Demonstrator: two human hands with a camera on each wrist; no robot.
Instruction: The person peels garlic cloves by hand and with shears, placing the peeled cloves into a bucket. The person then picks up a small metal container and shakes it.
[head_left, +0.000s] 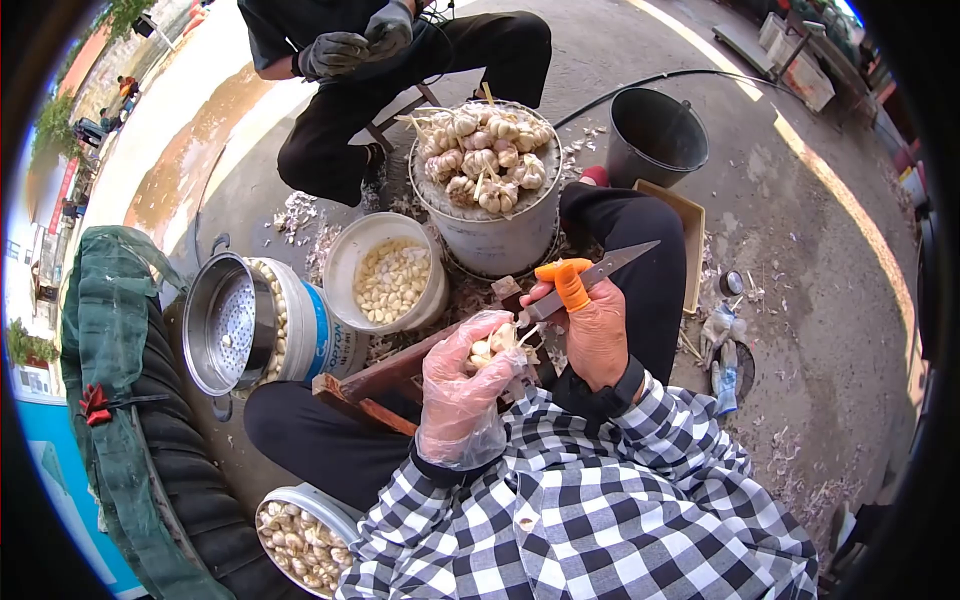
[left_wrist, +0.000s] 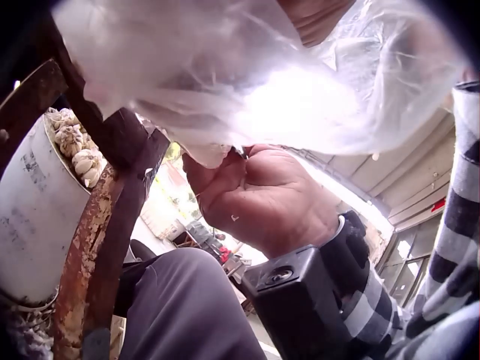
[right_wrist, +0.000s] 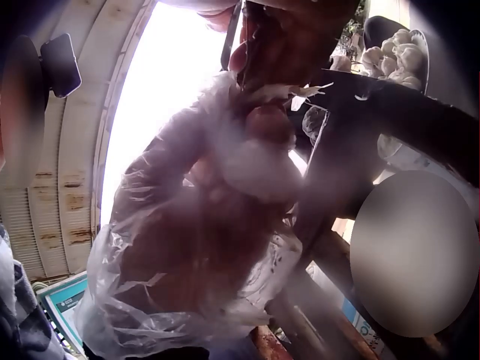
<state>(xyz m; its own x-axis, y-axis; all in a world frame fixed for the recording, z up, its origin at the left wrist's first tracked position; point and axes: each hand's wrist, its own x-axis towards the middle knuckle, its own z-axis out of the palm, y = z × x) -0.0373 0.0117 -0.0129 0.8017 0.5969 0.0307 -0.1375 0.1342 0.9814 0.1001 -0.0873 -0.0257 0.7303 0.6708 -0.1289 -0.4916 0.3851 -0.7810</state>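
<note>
In the head view my left hand [head_left: 462,390], in a clear plastic glove, holds a partly opened garlic bulb [head_left: 490,347] with pale cloves showing. My right hand [head_left: 598,335] grips a knife [head_left: 622,262] close beside the bulb, its pointed blade angled up and away to the right. Orange covers [head_left: 572,287] sit on fingers of that hand. The left wrist view catches the bare underside of the right hand [left_wrist: 262,196] below the bright plastic. In the right wrist view the gloved left hand [right_wrist: 202,225] fills the middle, with a dry garlic stem [right_wrist: 307,93] sticking out.
Whole garlic bulbs [head_left: 485,160] heap on a white bucket [head_left: 485,240] ahead. Peeled cloves [head_left: 390,280] fill a tub to its left, beside a metal strainer [head_left: 232,325]. A wooden frame [head_left: 385,375] stands between the knees. Another person [head_left: 335,110] sits opposite; a black bucket [head_left: 655,135] stands right.
</note>
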